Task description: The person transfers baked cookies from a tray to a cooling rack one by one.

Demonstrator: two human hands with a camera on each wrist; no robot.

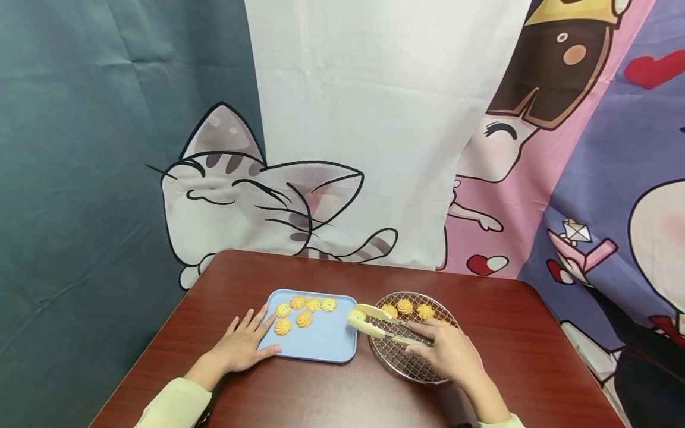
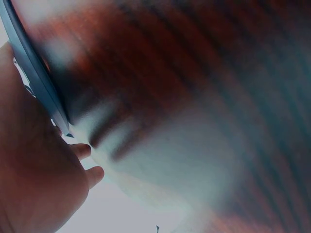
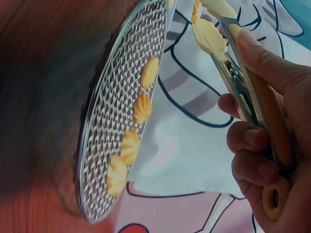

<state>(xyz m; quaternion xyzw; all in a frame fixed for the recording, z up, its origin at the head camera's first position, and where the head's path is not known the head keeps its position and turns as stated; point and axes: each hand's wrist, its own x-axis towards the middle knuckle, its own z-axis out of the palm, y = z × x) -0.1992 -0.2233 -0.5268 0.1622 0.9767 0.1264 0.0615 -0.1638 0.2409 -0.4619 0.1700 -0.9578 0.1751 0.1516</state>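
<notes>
Head view: the right hand (image 1: 446, 351) grips tongs (image 1: 386, 326) whose tips pinch a cookie (image 1: 355, 315) between the blue tray (image 1: 326, 345) and the round wire rack (image 1: 398, 362). The left hand (image 1: 243, 342) lies flat, fingers straight, on the tray's left edge. Both containers sit on the reddish wooden table (image 1: 299, 392), each holding cookies. Cartoon curtains hang behind.

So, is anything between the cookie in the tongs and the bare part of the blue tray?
Nothing visible. The swirled yellow cookie held in the cream-tipped metal tongs hangs at the rectangular blue tray's right edge; the six cookies already there lie along its far-left part.
</notes>
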